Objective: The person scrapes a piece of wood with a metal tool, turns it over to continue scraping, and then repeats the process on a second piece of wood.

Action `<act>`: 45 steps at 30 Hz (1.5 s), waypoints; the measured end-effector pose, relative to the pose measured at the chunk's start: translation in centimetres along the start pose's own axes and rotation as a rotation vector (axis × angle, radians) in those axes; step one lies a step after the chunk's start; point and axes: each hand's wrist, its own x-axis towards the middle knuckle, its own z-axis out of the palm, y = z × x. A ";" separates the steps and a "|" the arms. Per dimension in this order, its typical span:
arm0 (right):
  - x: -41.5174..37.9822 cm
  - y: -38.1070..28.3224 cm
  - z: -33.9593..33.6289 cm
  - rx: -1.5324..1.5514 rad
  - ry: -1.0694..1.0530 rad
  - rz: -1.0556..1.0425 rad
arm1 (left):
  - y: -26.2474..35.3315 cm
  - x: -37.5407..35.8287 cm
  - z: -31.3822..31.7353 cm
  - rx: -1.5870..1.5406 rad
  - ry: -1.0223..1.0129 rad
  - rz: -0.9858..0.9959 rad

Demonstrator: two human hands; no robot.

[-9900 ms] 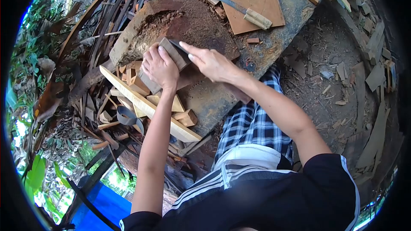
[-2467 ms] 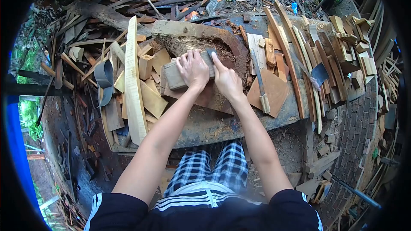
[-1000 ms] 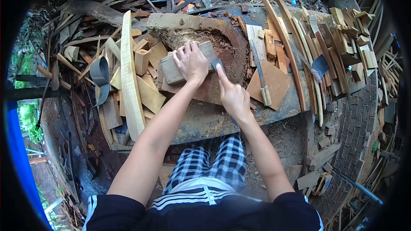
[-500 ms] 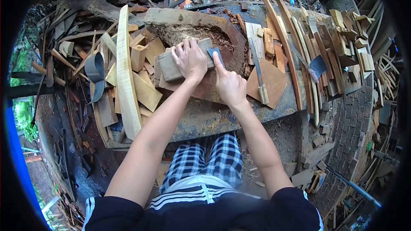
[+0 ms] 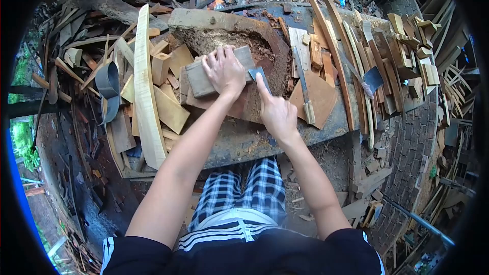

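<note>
A grey-brown wooden block [image 5: 199, 80] lies tilted on a larger wooden slab [image 5: 242, 109] on the bench. My left hand [image 5: 225, 74] is closed over the block from above, its fingers wrapped on the top face. At the block's right end, my right hand [image 5: 280, 116] holds a small dark blue-grey piece of sandpaper [image 5: 259, 74], with the index finger stretched along it. The other fingers are curled under and partly hidden. To the right, a knife with a wooden handle [image 5: 309, 112] rests on a flat brown board [image 5: 323, 99].
On the left stand a long pale curved plank [image 5: 148, 89], a curled grey abrasive strip [image 5: 107, 82] and several offcuts [image 5: 172, 109]. Long strips [image 5: 332, 46] and stacked wood pieces [image 5: 406, 61] cover the right side. The bench edge [image 5: 224, 159] runs before my legs.
My right hand has drawn slightly down and toward me with the sandpaper, which now sits lower at the block's end. My left hand keeps its grip. The whole view has shifted a little.
</note>
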 end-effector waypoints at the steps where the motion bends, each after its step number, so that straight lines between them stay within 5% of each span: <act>1: 0.4 0.0 0.4 -0.005 -0.012 0.004 | -0.1 0.0 0.1 0.010 0.020 0.008; 3: 2.0 -0.3 0.9 -0.064 0.100 -0.033 | 0.0 0.3 0.1 0.019 0.060 0.023; 15: -0.6 -0.3 -0.7 -0.018 -0.066 -0.006 | -0.2 0.5 0.1 0.008 0.028 0.015; 21: 0.3 -0.1 0.7 -0.031 0.104 -0.030 | -0.1 0.3 -0.1 -0.028 -0.006 0.013; 32: -0.4 -0.4 0.1 -0.012 0.051 -0.019 | -0.2 0.6 0.6 0.031 0.038 0.000; 39: 5.2 -0.2 2.3 0.029 0.134 -0.027 | -0.3 0.4 0.2 0.000 0.012 -0.013; 45: 1.4 0.1 -0.2 0.138 -0.151 0.067 | -0.1 0.3 0.3 -0.006 0.001 -0.044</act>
